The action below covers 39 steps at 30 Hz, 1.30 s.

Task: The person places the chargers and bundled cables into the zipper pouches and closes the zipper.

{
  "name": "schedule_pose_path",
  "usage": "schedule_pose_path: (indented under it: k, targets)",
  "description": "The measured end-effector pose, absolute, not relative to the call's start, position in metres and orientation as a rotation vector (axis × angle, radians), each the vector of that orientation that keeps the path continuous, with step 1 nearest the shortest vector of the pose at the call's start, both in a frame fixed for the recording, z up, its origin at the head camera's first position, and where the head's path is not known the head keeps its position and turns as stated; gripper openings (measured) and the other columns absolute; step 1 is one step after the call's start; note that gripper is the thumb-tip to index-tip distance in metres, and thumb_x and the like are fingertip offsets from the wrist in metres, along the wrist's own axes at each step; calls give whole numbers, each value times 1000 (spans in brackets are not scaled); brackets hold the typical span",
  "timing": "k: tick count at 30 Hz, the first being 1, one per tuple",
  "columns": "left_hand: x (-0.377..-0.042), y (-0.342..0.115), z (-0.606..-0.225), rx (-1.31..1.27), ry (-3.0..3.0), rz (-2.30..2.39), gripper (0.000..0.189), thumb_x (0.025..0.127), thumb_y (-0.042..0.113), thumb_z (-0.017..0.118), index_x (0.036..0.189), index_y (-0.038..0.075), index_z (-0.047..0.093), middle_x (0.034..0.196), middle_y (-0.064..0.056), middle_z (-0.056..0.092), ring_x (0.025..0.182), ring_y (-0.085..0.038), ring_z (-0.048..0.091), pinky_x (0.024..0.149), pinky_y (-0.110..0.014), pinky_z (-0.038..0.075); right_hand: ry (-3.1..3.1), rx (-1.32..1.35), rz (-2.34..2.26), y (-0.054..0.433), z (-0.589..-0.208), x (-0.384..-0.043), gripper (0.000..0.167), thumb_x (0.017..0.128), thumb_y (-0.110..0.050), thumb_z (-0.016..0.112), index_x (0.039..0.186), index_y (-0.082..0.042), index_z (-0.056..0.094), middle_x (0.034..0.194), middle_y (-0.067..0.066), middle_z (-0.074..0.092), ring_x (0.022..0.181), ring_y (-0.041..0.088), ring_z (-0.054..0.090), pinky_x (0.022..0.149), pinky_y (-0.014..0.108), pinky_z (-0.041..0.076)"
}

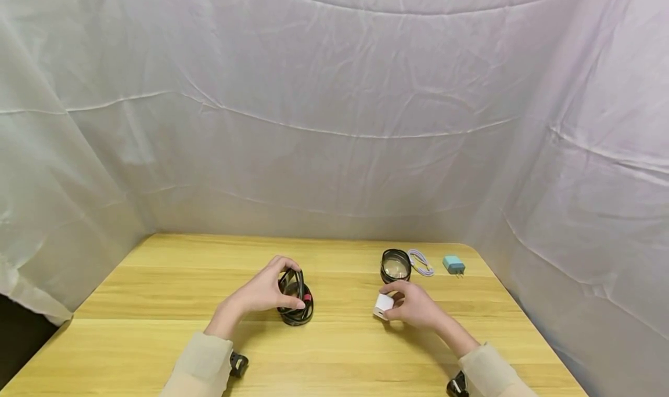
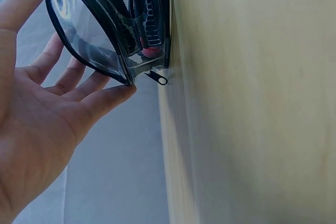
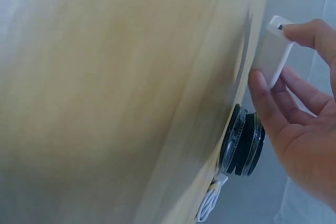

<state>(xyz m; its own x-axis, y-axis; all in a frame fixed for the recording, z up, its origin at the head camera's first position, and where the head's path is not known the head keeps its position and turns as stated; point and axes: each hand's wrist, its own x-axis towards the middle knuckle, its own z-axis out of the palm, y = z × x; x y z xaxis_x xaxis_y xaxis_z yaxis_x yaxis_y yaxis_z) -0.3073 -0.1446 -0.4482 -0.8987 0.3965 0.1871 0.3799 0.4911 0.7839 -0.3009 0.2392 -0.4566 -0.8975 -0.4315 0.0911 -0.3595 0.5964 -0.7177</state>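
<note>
At the middle of the table, my left hand (image 1: 258, 289) holds the raised lid of a small clear zip pouch (image 2: 86, 30) with black edging between thumb and fingers. The pouch is unzipped and gapes; a zip pull (image 2: 156, 77) hangs at its side. Something red (image 2: 151, 52) shows in or behind it. My right hand (image 1: 416, 307) pinches a white charger plug (image 3: 274, 51) between thumb and fingers, just above the table. Beyond this hand stands a second round, black-edged clear pouch (image 1: 395, 264); whether it holds anything is unclear.
A coiled pale lilac cable (image 1: 421, 263) lies just right of the second pouch. Farther right is a teal plug adapter (image 1: 453, 264) with its prongs out. Grey-white cloth (image 1: 334, 124) hangs behind the wooden table (image 1: 324, 362) and on both sides.
</note>
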Motion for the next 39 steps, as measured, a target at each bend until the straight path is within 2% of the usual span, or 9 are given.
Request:
schedule_pose_path:
  k: [8, 15, 20, 28, 34, 39]
  targets:
    - [-306, -145, -447, 688, 2695, 1411, 74, 73, 31, 97, 133, 12, 56, 144, -12, 49, 141, -40, 44, 116, -62, 36, 2736, -705, -1306, 228, -453, -301, 49, 82, 0, 82, 128, 5, 65, 117, 15, 65, 99, 25, 67, 83, 28, 60]
    - [-306, -144, -447, 699, 2693, 1418, 72, 73, 30, 97, 131, 12, 57, 144, -13, 49, 141, -41, 43, 115, -64, 36, 2747, -694, -1400, 219, -451, -301, 48, 80, 5, 79, 126, 2, 67, 120, 17, 64, 93, 23, 71, 78, 25, 60]
    - [-307, -146, -446, 723, 2692, 1408, 71, 74, 31, 96, 130, 12, 56, 144, -12, 48, 142, -43, 42, 116, -64, 35, 2775, -777, -1449, 210, -450, -303, 46, 80, 7, 78, 124, 1, 68, 118, 17, 64, 93, 25, 69, 79, 27, 61]
    - [-307, -145, -447, 730, 2693, 1399, 72, 74, 32, 97, 130, 13, 57, 142, -10, 49, 141, -40, 44, 116, -62, 36, 2713, -885, -1527, 193, -447, -304, 46, 79, 12, 76, 124, 5, 68, 124, 22, 62, 98, 30, 67, 85, 37, 62]
    - [-308, -144, -446, 754, 2692, 1416, 72, 72, 32, 98, 128, 13, 57, 138, -10, 49, 137, -37, 47, 114, -63, 38, 2659, -899, -1552, 180, -446, -305, 47, 79, 12, 76, 125, 4, 68, 125, 21, 62, 105, 32, 64, 88, 37, 61]
    - [-307, -144, -444, 760, 2687, 1418, 72, 71, 31, 98, 128, 12, 57, 137, -11, 50, 134, -37, 49, 113, -63, 39, 2627, -947, -1556, 169, -447, -307, 47, 78, 12, 75, 124, 5, 68, 127, 24, 61, 105, 35, 64, 88, 36, 61]
